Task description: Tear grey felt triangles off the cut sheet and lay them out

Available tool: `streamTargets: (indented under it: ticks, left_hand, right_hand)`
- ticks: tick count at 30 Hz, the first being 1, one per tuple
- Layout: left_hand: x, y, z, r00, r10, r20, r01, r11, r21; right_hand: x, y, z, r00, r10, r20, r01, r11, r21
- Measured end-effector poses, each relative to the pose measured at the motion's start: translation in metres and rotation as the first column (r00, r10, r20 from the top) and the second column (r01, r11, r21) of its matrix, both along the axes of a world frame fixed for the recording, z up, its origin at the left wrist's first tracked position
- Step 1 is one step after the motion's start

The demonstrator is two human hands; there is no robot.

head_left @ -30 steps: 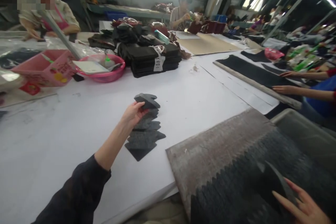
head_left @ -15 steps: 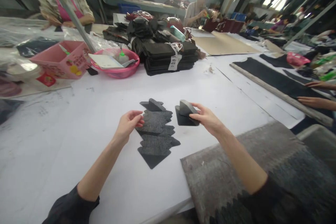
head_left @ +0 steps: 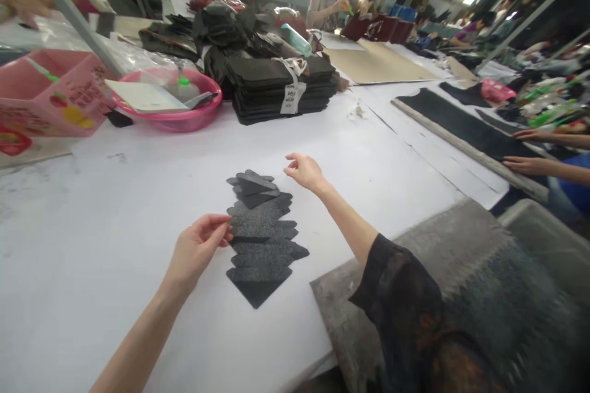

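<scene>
At the left edge of an overlapping row of dark grey, pointed, flat pieces (head_left: 262, 221), the person's left hand (head_left: 198, 245) has thumb and fingers drawn close together; whether they pinch an edge or only touch it, I cannot tell. Past the row's far right corner, the right hand (head_left: 304, 172) hangs apart from the pieces, fingers loosely bent and the thumb separated from them. The row lies on a white-covered table (head_left: 115, 301), its pieces hiding much of one another, so their number is hard to make out.

Right of the row, a loose black sleeve (head_left: 396, 288) stands in front of a worn grey-brown board (head_left: 338, 288), covering part of it; the dark material along the board's right side is blurred. Farther right of the row, a co-worker's hands (head_left: 528, 164), the body cut off by the frame, rest at a long dark sheet (head_left: 470, 116).

Beyond the row sits a thick stack of folded black material with a white tag (head_left: 292, 98). Beyond and left of it are a round, shiny pink plastic basin (head_left: 177, 121) and an open pink printed box (head_left: 83, 95), cut off at the frame.
</scene>
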State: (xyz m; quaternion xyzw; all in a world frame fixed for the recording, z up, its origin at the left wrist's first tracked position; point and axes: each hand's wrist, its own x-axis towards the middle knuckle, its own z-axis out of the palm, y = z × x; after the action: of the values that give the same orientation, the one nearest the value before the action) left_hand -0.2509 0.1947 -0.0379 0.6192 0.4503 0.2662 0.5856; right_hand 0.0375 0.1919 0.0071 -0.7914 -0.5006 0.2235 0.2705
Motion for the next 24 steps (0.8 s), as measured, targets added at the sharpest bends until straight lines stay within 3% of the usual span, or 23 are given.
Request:
streamTargets:
  ticks: [3, 5, 7, 9, 11, 14, 17, 19, 21, 24]
  left_hand:
    - [0.003, -0.012, 0.004, 0.991, -0.082, -0.101, 0.088, 0.995, 0.051]
    - [0.014, -0.024, 0.002, 0.962, -0.203, -0.183, 0.22, 0.972, 0.077]
    - [0.033, -0.043, -0.002, 0.907, -0.352, -0.231, 0.389, 0.911, 0.136]
    - [0.06, -0.07, -0.005, 0.803, -0.542, -0.246, 0.587, 0.791, 0.172]
    - [0.09, -0.106, -0.002, 0.649, -0.719, -0.25, 0.761, 0.619, 0.196]
    - [0.133, -0.166, 0.011, 0.404, -0.873, -0.274, 0.905, 0.337, 0.26]
    - [0.166, -0.219, 0.027, 0.232, -0.914, -0.333, 0.938, 0.12, 0.324]
    - [0.182, -0.243, 0.034, 0.176, -0.913, -0.368, 0.935, 0.039, 0.351]
    - [0.195, -0.257, 0.036, 0.159, -0.906, -0.393, 0.934, 0.008, 0.358]
    - [0.207, -0.266, 0.034, 0.184, -0.886, -0.425, 0.936, 0.026, 0.35]
  right_hand:
    - [0.028, -0.07, 0.021, 0.996, 0.02, 0.09, -0.016, 0.998, -0.054]
    - [0.046, -0.138, 0.036, 0.991, 0.013, 0.135, 0.004, 0.993, -0.121]
    - [0.063, -0.216, 0.051, 0.976, -0.079, 0.204, 0.118, 0.975, -0.187]
    - [0.075, -0.299, 0.061, 0.934, -0.213, 0.285, 0.286, 0.927, -0.243]
    - [0.079, -0.375, 0.065, 0.875, -0.338, 0.346, 0.443, 0.846, -0.295]
    - [0.071, -0.459, 0.054, 0.801, -0.457, 0.386, 0.586, 0.729, -0.353]
    - [0.051, -0.497, 0.03, 0.786, -0.497, 0.367, 0.613, 0.7, -0.366]
    - [0.037, -0.503, 0.015, 0.784, -0.512, 0.352, 0.617, 0.705, -0.349]
    - [0.026, -0.502, 0.005, 0.769, -0.532, 0.354, 0.634, 0.704, -0.321]
    - [0.018, -0.499, -0.003, 0.749, -0.565, 0.348, 0.659, 0.694, -0.291]
